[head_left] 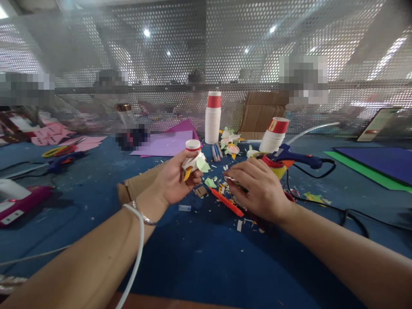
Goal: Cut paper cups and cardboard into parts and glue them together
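Note:
My left hand [180, 180] is closed around a small paper cup craft [192, 161], white with a red band, with pale green and orange paper pieces stuck on it. My right hand [254, 184] hovers low over paper scraps, palm down, its fingers loosely bent and a gap between them and the thumb. No held thing shows in it. Just left of its thumb lies an orange-red pen-like stick [227, 201]. Behind the right hand, a blue glue gun [299, 158] rests on a red and yellow holder, partly hidden by the hand.
A tall cup stack [213, 118] and a leaning cup stack [274, 135] stand at the back. Between them lie paper crafts [230, 137] and markers [217, 152]. Purple sheets [167, 141], cardboard [141, 182], a second glue gun [66, 161] and blue-green sheets [376, 165] lie around. A black cable crosses the right side.

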### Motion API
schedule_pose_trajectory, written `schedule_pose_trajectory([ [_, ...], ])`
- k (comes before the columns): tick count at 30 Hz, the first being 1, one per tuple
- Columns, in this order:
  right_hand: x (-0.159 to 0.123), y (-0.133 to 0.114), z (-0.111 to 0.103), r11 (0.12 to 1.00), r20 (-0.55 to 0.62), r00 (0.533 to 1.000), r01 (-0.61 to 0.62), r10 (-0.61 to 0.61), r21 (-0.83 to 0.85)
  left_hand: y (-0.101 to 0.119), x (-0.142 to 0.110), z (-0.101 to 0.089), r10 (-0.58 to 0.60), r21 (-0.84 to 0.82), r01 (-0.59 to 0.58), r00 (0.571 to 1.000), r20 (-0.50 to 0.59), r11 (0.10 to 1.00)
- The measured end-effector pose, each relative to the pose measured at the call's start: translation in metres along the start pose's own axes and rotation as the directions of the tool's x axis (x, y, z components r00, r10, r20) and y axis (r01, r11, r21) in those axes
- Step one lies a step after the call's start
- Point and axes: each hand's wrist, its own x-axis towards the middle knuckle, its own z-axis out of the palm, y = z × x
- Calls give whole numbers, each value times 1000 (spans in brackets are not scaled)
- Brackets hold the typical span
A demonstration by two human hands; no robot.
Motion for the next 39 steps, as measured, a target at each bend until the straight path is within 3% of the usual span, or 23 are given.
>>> schedule_pose_trajectory([
  [4, 2, 4, 14, 1000, 314, 949, -23, 17, 14, 1, 1, 0, 16, -2, -16, 999, -30, 1000],
  [8, 4, 4, 24, 1000, 457, 890, -7, 13, -16, 0, 0, 1, 26, -5, -27, 999, -32, 1000],
  [22, 4, 10, 38, 1000, 491, 871, 26, -22, -1, 1, 2, -6, 70, -3, -70, 998, 3, 998],
  [29, 5, 11, 41, 998, 464, 885, 54, -40, -16, 1, 1, -5, 62, 9, -62, 998, -12, 998],
  [39, -1, 18, 37, 999, 399, 917, -1, -17, 44, -3, 5, -11, 20, 81, -21, 1000, 10, 997],
])
